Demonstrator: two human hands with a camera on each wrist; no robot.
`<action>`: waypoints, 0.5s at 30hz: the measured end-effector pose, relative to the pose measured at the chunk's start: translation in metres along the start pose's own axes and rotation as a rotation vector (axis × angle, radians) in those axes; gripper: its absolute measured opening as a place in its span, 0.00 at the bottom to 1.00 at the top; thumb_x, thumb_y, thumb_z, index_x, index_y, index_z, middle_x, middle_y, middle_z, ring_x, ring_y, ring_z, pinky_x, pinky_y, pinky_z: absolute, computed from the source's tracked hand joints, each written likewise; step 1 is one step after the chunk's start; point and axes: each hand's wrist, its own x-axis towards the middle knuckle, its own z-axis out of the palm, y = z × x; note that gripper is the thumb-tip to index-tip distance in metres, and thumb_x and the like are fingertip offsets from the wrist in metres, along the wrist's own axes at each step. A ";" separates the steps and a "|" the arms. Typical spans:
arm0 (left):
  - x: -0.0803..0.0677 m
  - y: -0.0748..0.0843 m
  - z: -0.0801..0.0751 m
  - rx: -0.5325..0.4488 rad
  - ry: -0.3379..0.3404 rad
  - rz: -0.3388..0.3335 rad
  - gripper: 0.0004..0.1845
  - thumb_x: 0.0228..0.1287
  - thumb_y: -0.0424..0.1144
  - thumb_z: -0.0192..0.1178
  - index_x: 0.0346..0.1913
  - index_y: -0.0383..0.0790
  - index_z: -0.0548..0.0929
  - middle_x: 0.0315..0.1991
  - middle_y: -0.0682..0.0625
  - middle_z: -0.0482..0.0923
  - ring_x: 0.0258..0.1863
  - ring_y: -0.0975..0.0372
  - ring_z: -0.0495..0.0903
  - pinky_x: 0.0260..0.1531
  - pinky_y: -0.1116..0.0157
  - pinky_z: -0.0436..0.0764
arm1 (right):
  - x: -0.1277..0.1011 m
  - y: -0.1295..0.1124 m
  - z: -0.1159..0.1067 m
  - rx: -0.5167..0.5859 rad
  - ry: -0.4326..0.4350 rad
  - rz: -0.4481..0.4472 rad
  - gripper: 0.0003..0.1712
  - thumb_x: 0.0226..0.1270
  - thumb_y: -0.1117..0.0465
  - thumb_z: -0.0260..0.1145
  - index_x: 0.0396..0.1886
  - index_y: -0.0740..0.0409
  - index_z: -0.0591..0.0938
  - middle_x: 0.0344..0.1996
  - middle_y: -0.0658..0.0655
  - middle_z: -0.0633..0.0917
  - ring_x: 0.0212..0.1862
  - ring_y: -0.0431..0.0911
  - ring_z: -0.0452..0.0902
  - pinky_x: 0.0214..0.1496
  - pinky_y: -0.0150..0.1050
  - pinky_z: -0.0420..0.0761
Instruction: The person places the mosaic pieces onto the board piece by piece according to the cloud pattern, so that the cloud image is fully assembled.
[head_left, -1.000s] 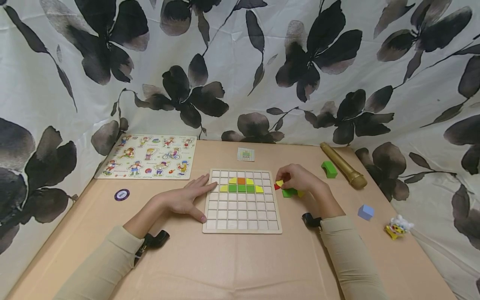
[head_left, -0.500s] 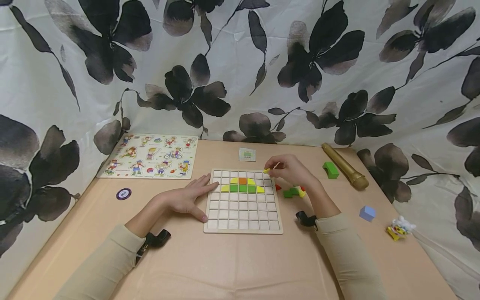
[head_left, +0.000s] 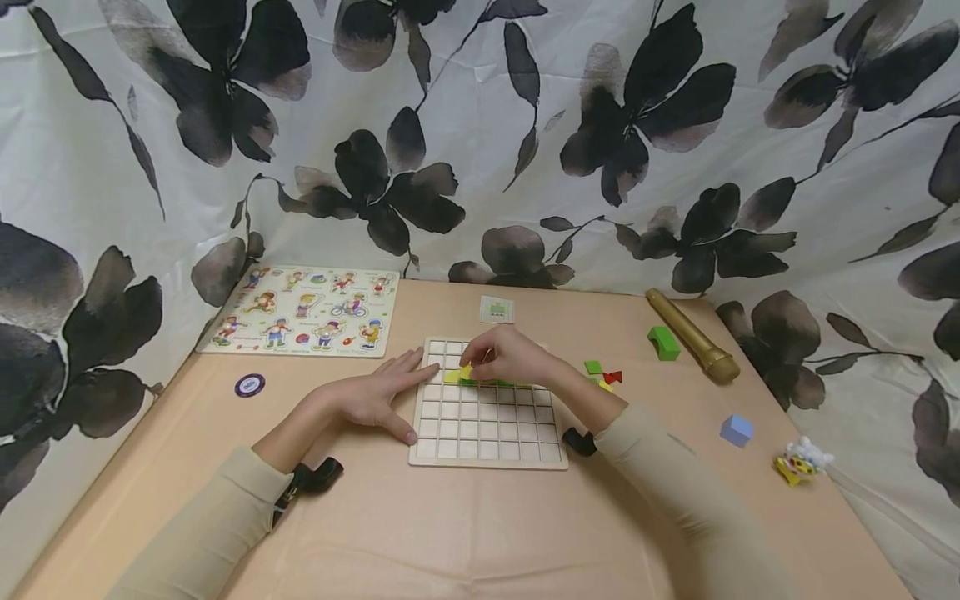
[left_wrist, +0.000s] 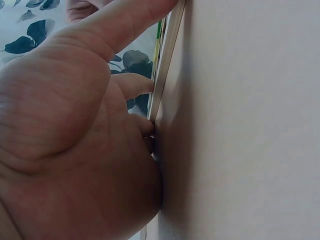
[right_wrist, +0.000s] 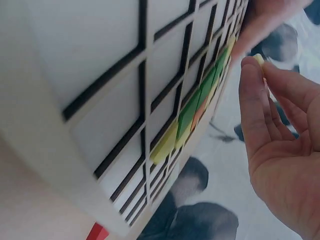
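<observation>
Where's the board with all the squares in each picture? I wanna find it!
Head: the grid board is just below the middle.
Left wrist: the grid board is a thin slanting strip, upper middle.
Right wrist: the grid board is big and tilted, mostly left.
Shared landmark: flowered cloth.

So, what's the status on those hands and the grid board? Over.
Right hand pinching small yellow piece, held over grid board. Left hand touching board's left edge. In the way: right hand, partly hiding the board's coloured pieces from the head view.
</observation>
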 end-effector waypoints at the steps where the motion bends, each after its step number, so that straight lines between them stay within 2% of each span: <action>1: 0.000 0.000 0.000 0.000 -0.001 0.000 0.63 0.52 0.59 0.78 0.85 0.48 0.51 0.85 0.38 0.27 0.84 0.40 0.28 0.79 0.35 0.36 | 0.001 -0.002 0.002 -0.010 -0.009 -0.005 0.11 0.64 0.73 0.73 0.46 0.66 0.89 0.32 0.57 0.88 0.35 0.48 0.83 0.40 0.36 0.85; 4: 0.000 0.001 -0.001 -0.003 -0.002 -0.003 0.63 0.52 0.59 0.78 0.85 0.48 0.51 0.85 0.38 0.26 0.84 0.40 0.27 0.79 0.35 0.36 | 0.005 -0.005 0.007 -0.050 -0.025 -0.018 0.14 0.60 0.73 0.76 0.47 0.66 0.89 0.32 0.55 0.86 0.35 0.43 0.78 0.40 0.32 0.81; 7: 0.000 0.001 -0.001 -0.002 -0.001 -0.006 0.63 0.52 0.60 0.78 0.85 0.48 0.51 0.85 0.38 0.27 0.84 0.40 0.27 0.79 0.35 0.35 | 0.007 -0.005 0.013 -0.076 -0.046 -0.012 0.13 0.60 0.71 0.77 0.46 0.65 0.89 0.31 0.54 0.87 0.34 0.40 0.78 0.40 0.30 0.81; 15: 0.000 0.000 -0.001 -0.002 -0.003 -0.008 0.63 0.52 0.60 0.77 0.85 0.48 0.51 0.85 0.38 0.27 0.84 0.41 0.27 0.79 0.35 0.36 | 0.011 -0.001 0.026 -0.131 -0.075 0.017 0.11 0.61 0.63 0.79 0.42 0.59 0.89 0.27 0.49 0.85 0.31 0.38 0.77 0.36 0.30 0.78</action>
